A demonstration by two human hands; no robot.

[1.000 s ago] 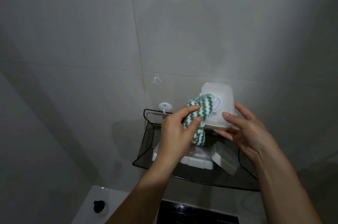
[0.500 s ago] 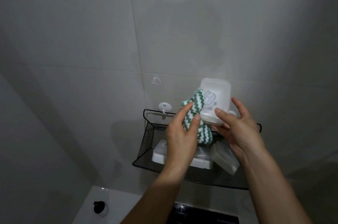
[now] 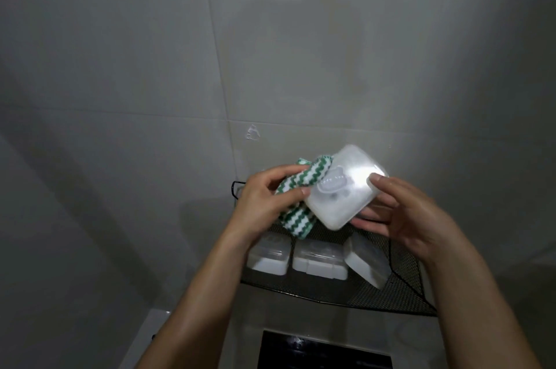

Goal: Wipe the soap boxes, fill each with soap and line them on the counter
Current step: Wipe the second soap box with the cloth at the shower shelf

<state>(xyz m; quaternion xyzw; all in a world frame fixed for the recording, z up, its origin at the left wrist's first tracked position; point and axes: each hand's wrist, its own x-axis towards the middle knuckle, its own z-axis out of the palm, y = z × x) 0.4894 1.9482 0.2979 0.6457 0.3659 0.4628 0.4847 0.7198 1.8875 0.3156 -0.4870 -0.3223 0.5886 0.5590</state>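
Hands up at the wall: your right hand (image 3: 421, 218) grips the translucent soap box (image 3: 346, 188) by its right end, thumb on top and fingers curled beneath, holding it tilted above the black mesh shelf (image 3: 400, 287). Your left hand (image 3: 264, 203) pinches the green-and-white cloth (image 3: 296, 197) against the box's left edge. In the shelf below, three more boxes (image 3: 319, 261) sit side by side, the rightmost one leaning at a slant.

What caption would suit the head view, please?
Left hand wipes a soap box, held by the right hand, with a striped cloth.
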